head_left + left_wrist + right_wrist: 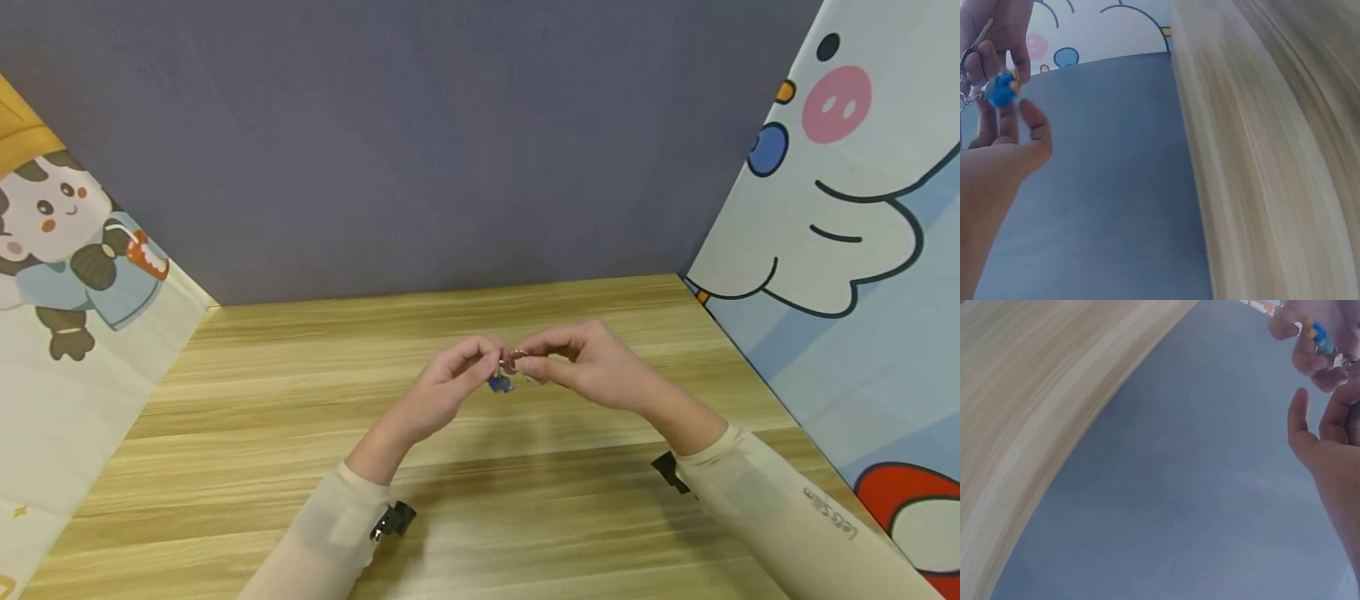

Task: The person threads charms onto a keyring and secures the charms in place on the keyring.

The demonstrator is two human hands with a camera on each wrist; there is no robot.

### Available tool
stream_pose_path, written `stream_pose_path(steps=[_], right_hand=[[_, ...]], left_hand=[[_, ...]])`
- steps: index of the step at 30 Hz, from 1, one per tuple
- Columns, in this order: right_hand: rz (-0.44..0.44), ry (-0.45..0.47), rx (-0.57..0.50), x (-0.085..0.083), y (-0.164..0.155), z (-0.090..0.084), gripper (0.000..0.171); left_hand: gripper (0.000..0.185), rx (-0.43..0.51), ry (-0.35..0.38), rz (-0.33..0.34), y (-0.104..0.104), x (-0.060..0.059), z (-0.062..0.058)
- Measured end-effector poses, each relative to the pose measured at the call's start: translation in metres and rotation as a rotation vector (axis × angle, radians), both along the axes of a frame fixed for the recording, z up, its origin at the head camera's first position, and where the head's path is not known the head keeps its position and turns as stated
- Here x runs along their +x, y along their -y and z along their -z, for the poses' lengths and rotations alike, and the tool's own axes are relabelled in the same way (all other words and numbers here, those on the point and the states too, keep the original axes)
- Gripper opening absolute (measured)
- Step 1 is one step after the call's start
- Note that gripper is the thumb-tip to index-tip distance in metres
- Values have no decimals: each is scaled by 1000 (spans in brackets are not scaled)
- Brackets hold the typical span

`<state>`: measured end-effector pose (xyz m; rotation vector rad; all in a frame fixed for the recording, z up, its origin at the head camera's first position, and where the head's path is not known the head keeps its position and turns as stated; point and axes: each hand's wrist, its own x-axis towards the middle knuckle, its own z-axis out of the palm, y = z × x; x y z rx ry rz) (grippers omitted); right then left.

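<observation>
Above the table, both hands pinch a small keychain between them. My left hand (450, 385) holds one side of its metal key ring (519, 353) between thumb and fingers. From the other side, the thumb and forefinger of my right hand (596, 367) pinch that ring. A blue charm with orange parts (1002, 90) hangs below the left fingertips on a short chain (974, 98). By the right hand's fingers in the left wrist view, a metal key (984, 36) sticks out. Fingers hide much of the ring.
Under the hands lies a wood-grain table (315, 358). A plain grey-blue panel (450, 150) stands at the back, with cartoon-printed panels at the left (67, 400) and right (862, 375). Black wrist cameras sit at both sleeves.
</observation>
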<state>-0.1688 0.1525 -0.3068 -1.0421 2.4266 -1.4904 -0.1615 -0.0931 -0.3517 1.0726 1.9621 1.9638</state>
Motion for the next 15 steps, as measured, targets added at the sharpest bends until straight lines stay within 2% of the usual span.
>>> stream_pose_path(steps=[5, 11, 15], right_hand=[[-4, 45, 17, -1, -3, 0, 19], [31, 54, 36, -1, -5, 2, 23], [55, 42, 61, -2, -8, 3, 24]], left_hand=[[21, -98, -5, -32, 1, 1, -1], [6, -185, -79, -153, 2, 2, -1], [4, -220, -110, -196, 5, 1, -1]])
